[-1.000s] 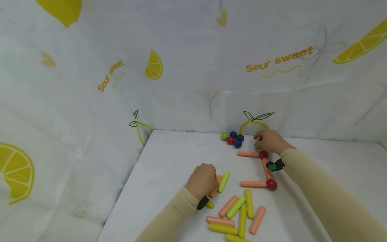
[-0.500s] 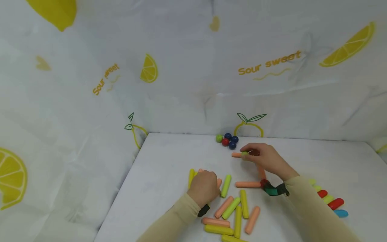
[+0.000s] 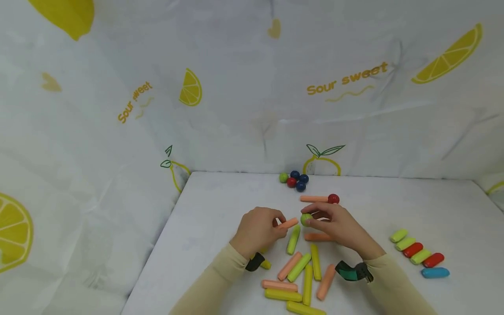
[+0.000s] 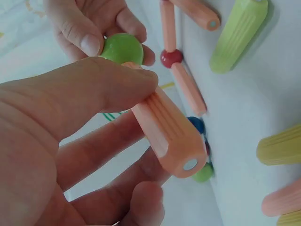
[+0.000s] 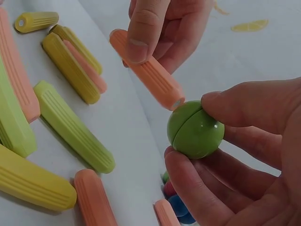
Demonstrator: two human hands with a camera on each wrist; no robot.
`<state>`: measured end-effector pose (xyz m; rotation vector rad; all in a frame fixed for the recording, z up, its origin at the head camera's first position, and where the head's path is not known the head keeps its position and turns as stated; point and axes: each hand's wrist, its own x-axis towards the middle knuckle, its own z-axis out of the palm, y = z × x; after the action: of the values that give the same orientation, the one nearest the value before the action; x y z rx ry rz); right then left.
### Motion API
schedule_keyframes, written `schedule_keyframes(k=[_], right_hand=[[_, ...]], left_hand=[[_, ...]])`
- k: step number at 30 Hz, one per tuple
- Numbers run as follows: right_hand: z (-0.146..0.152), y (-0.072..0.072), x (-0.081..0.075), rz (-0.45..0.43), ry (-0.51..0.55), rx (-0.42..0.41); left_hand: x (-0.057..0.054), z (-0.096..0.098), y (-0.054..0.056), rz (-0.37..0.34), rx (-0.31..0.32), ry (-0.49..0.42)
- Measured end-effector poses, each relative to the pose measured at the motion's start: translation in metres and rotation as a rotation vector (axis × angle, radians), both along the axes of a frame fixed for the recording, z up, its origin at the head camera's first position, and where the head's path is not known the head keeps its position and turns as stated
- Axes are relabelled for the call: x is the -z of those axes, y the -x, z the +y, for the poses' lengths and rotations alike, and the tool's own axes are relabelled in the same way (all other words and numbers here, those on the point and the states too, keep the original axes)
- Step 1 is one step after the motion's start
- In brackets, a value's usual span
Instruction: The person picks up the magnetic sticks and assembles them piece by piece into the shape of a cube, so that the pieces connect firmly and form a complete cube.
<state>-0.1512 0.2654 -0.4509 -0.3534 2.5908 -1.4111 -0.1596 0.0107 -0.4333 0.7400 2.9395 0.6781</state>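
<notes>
My left hand (image 3: 257, 232) pinches an orange magnetic rod (image 5: 162, 84) with a metal disc at its end, between thumb and fingers. Held in the fingertips of my right hand (image 3: 342, 227) is a green ball (image 5: 195, 129) with a seam round it. The rod's end points at the ball and is right up against it or almost so; I cannot tell whether they touch. Behind the right hand, another orange rod (image 3: 313, 198) joins a red ball (image 3: 333, 199). A further orange rod (image 3: 316, 237) lies partly under that hand, which hides the other joined pieces.
Several blue, red and green balls (image 3: 291, 182) cluster at the table's back edge. Loose yellow rods (image 3: 283, 294), green rods (image 3: 293, 239) and orange rods (image 3: 327, 282) lie in front. Short coloured pieces (image 3: 421, 251) line the right side. A lemon-print cloth (image 3: 236, 109) rises behind.
My right hand has picked up the green ball near the back and brought it left and toward me. My left hand has lifted an orange rod from the pile toward it.
</notes>
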Motion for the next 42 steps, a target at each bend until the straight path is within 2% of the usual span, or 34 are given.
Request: schedule_keyframes(k=[5,9,12,15,17,20,22,24,26,28,31,34,37,39,42], right_hand=[[0.004,0.000,-0.003,0.029,0.018,-0.007],[0.005,0.001,-0.003,0.078,0.029,-0.033],[0.007,0.001,-0.001,0.106,0.003,-0.047],[0.011,0.002,0.001,0.097,-0.038,-0.016],[0.012,0.003,-0.001,0.082,-0.067,0.016],[0.015,0.003,-0.004,0.073,-0.118,0.067],[0.019,0.003,-0.006,0.068,-0.131,0.087],[0.024,0.005,-0.006,0.073,-0.136,0.108],[0.028,0.006,-0.008,0.062,-0.115,0.121],[0.032,0.008,-0.007,0.052,-0.101,0.134],[0.034,0.009,-0.007,0.034,-0.083,0.139],[0.036,0.009,-0.007,0.026,-0.081,0.151],[0.037,0.009,-0.009,0.023,-0.088,0.158],[0.038,0.009,-0.010,0.023,-0.094,0.164],[0.042,0.008,-0.011,0.024,-0.105,0.170]], left_hand=[[-0.002,0.005,0.006,0.040,0.036,0.017],[-0.001,0.008,0.011,0.066,0.068,-0.003],[-0.002,0.013,0.016,0.083,0.095,-0.016],[-0.005,0.021,0.026,0.085,0.143,-0.010],[-0.007,0.027,0.035,0.031,0.177,-0.014],[-0.009,0.032,0.056,-0.103,0.208,-0.062],[-0.008,0.032,0.075,-0.160,0.179,-0.109],[-0.003,0.032,0.095,-0.144,0.121,-0.126],[0.003,0.033,0.114,-0.090,0.044,-0.101],[0.012,0.034,0.129,-0.072,-0.022,-0.063],[0.028,0.037,0.146,-0.066,-0.070,0.014],[0.044,0.040,0.156,-0.057,-0.065,0.072],[0.054,0.042,0.159,-0.053,-0.073,0.084],[0.054,0.044,0.158,-0.070,-0.098,0.072],[0.048,0.046,0.151,-0.118,-0.130,0.074]])
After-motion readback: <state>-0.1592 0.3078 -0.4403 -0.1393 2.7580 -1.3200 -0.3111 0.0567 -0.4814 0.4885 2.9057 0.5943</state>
